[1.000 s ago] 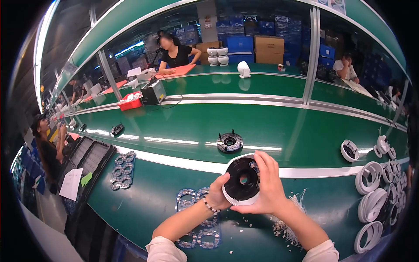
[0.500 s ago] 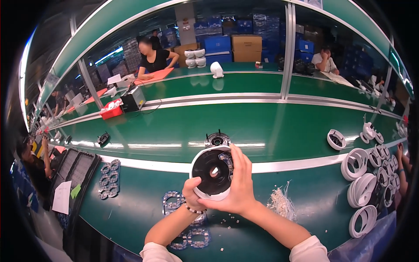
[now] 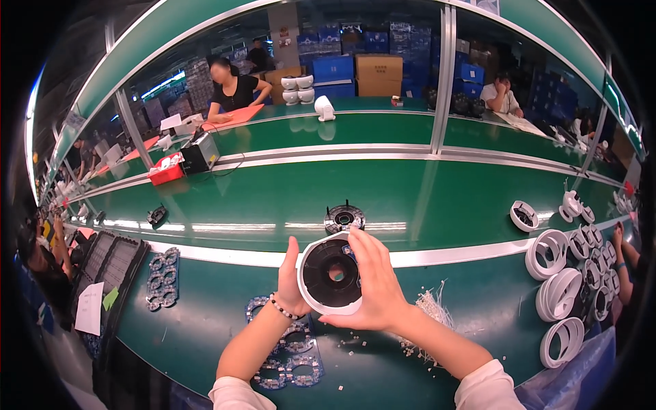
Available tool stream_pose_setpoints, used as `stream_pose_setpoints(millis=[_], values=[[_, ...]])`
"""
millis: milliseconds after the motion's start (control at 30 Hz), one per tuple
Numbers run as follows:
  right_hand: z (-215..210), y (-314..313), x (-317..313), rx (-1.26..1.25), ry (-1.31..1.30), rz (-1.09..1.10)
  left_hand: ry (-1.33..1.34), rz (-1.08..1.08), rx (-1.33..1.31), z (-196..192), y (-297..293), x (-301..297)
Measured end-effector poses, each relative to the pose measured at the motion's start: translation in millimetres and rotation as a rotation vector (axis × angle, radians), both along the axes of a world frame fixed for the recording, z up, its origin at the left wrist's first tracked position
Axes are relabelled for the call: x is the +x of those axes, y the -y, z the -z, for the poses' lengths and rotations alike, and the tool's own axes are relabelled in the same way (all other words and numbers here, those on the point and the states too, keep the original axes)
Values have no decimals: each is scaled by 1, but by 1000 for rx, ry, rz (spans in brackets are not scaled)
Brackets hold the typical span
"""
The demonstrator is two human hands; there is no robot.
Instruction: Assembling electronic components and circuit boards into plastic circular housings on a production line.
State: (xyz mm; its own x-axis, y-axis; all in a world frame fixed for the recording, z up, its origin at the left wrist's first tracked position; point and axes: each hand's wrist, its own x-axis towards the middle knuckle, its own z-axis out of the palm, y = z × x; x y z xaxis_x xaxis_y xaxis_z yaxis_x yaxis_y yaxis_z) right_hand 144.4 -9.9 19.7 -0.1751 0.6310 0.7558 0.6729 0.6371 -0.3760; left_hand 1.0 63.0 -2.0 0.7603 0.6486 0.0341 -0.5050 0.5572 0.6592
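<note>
Housing (image 3: 316,270) between two hands over the green bench (image 3: 205,328)

I have the round white housing raised above the bench, its black hollow turned up toward me, with a hole at its middle. My right hand (image 3: 374,281) grasps it, fingers laid over the right rim and thumb below. My left hand (image 3: 291,283) sets its palm against the left side, thumb pointing up clear of the rim; its fingers are hidden from me, so I cannot tell if they grip. A beaded bracelet (image 3: 281,309) circles the left wrist.

Just beyond the housing I see a round black part (image 3: 335,222) with upright posts. A blue circuit-board panel (image 3: 288,370) lies partly beneath my left forearm; another blue panel (image 3: 162,279) is farther left. I find a heap of white leads (image 3: 433,311) by my right forearm, and white rings (image 3: 549,295) gathered at far right.
</note>
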Motion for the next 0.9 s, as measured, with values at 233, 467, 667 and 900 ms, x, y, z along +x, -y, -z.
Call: stream_pose_setpoints(millis=[233, 467, 667, 900], values=[[-8, 12, 0, -132, 164, 97, 96, -12, 94, 23, 2, 1], [5, 3, 0, -45, -13, 143, 111, -185, 33, 7, 24, 18], [11, 12, -4, -69, -14, 193, 59, -257, 18, 4, 35, 17], [8, 14, 26, 164, 357, -92, -155, -142, -33, 0, 18, 11]])
